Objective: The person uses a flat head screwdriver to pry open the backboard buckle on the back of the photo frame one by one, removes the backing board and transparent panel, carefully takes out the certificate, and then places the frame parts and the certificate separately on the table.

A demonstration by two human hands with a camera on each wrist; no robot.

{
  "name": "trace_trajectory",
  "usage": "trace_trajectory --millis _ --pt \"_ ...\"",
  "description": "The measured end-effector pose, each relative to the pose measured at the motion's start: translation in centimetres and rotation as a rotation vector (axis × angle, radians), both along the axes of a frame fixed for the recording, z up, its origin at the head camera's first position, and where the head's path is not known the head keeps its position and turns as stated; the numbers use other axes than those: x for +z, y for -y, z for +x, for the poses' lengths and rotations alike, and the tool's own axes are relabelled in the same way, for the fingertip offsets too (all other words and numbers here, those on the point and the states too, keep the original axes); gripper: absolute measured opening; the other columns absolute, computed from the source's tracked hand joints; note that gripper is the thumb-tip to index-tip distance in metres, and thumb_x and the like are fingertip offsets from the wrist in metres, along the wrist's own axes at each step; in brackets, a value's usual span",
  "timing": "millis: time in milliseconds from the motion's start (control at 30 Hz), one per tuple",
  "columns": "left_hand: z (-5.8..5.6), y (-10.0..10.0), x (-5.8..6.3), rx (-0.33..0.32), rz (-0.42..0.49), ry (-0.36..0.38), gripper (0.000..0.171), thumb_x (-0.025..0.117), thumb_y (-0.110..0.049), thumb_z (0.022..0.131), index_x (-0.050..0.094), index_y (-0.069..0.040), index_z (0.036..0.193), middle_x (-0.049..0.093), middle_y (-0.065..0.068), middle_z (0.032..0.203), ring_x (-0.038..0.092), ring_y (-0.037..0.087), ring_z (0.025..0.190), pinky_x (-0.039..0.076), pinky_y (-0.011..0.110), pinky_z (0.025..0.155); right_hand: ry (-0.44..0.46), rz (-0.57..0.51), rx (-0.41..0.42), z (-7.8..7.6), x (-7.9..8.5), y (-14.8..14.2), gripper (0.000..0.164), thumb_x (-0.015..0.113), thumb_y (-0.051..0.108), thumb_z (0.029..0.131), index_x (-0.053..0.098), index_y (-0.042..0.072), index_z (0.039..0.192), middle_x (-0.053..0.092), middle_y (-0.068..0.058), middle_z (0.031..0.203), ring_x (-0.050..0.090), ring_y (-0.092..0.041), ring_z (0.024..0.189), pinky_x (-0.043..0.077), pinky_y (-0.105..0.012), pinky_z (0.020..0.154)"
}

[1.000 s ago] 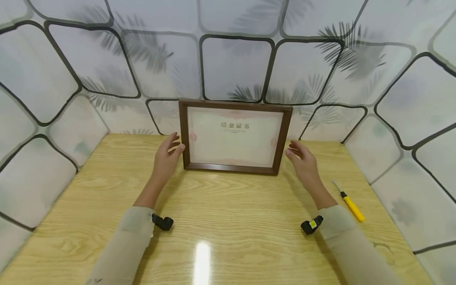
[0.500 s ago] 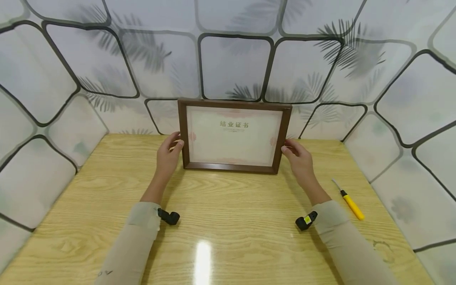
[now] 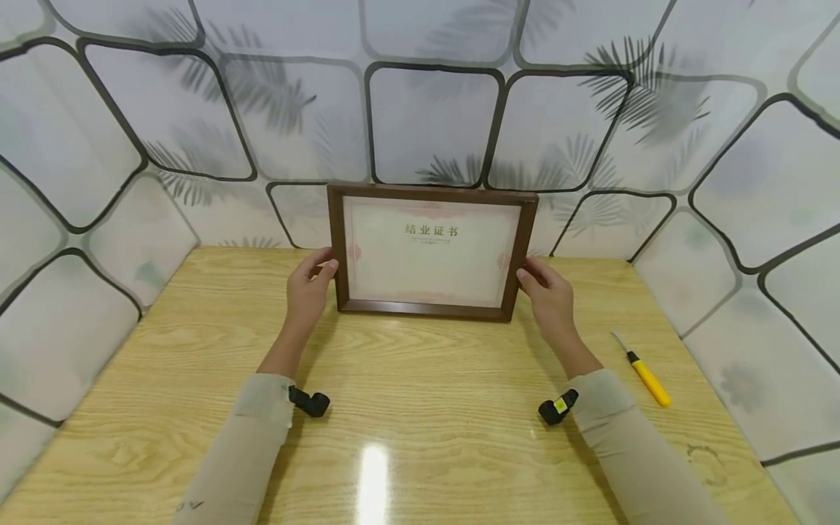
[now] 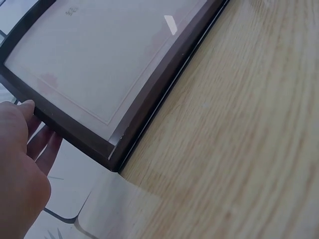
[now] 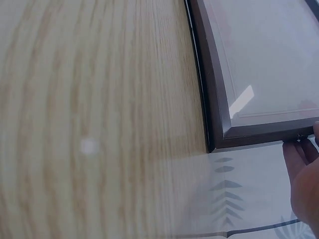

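A dark brown picture frame (image 3: 425,312) with a pale certificate (image 3: 426,270) behind its glass stands upright at the back of the wooden table, close to the wall. My left hand (image 3: 308,288) grips its left side, thumb at the front edge and fingers reaching behind. On the opposite side my right hand (image 3: 550,295) holds the frame the same way. In the left wrist view the left hand's thumb (image 4: 28,107) touches the frame's side. The right wrist view shows only part of the right hand (image 5: 304,184), its fingers against the frame's edge.
A screwdriver (image 3: 646,375) with a yellow handle lies on the table (image 3: 420,394), right of my right forearm. Patterned walls (image 3: 433,124) close off the back and both sides. Small black cameras (image 3: 558,408) sit on my wrists.
Both hands have moved inward from beside the frame and now hold its sides; the right hand moved left the most. The frame has stayed in place.
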State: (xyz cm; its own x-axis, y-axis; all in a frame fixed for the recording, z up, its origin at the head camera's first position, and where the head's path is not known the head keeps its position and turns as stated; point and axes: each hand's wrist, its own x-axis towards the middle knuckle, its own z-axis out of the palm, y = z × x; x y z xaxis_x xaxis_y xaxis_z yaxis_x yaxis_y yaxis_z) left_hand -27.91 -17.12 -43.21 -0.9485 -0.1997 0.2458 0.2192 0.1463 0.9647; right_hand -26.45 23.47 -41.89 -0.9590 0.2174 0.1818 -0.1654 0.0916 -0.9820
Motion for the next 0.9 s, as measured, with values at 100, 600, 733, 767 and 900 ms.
trace_trajectory --millis 100,600,733,767,900 --pt "0.2 0.0 0.1 0.006 0.007 0.017 0.037 0.064 -0.023 0.101 0.065 -0.008 0.135 0.064 0.013 0.132 0.059 0.006 0.093 0.051 0.021 0.086 -0.002 -0.032 -0.008 0.1 0.0 0.1 0.043 0.067 0.010 0.098 0.059 -0.006 0.136 0.066 0.000 0.113 0.067 -0.001 0.096 0.056 -0.020 0.087" --pt "1.5 -0.1 0.6 -0.010 0.075 0.023 0.036 0.066 -0.014 0.099 0.065 0.000 0.132 0.068 0.003 0.116 0.063 0.004 0.087 0.055 0.018 0.086 0.014 -0.010 -0.001 1.4 0.5 0.1 0.045 0.069 0.015 0.097 0.060 -0.006 0.136 0.070 -0.005 0.118 0.069 0.000 0.095 0.056 -0.019 0.086" --pt "2.2 0.2 0.6 -0.025 0.049 0.024 0.037 0.067 -0.017 0.099 0.065 -0.001 0.132 0.068 0.002 0.117 0.064 0.004 0.087 0.055 0.017 0.085 0.023 -0.013 0.005 2.0 0.5 0.1 0.046 0.069 0.015 0.096 0.059 -0.006 0.136 0.070 -0.006 0.118 0.069 0.000 0.096 0.056 -0.020 0.087" --pt "2.4 0.3 0.6 -0.031 0.040 0.025 0.038 0.066 -0.018 0.099 0.064 -0.001 0.133 0.067 0.002 0.117 0.064 0.005 0.088 0.055 0.017 0.086 0.025 -0.011 0.005 2.1 0.5 0.1 0.046 0.069 0.016 0.096 0.059 -0.006 0.136 0.069 -0.005 0.118 0.069 0.000 0.096 0.056 -0.021 0.087" --pt "3.1 0.6 0.7 -0.054 0.028 0.040 0.039 0.067 -0.020 0.099 0.063 -0.002 0.134 0.066 0.002 0.119 0.064 0.005 0.091 0.054 0.018 0.088 0.031 -0.005 0.013 2.7 0.6 -0.1 0.048 0.069 0.017 0.097 0.058 -0.006 0.137 0.069 -0.001 0.117 0.069 0.000 0.097 0.055 -0.022 0.088"
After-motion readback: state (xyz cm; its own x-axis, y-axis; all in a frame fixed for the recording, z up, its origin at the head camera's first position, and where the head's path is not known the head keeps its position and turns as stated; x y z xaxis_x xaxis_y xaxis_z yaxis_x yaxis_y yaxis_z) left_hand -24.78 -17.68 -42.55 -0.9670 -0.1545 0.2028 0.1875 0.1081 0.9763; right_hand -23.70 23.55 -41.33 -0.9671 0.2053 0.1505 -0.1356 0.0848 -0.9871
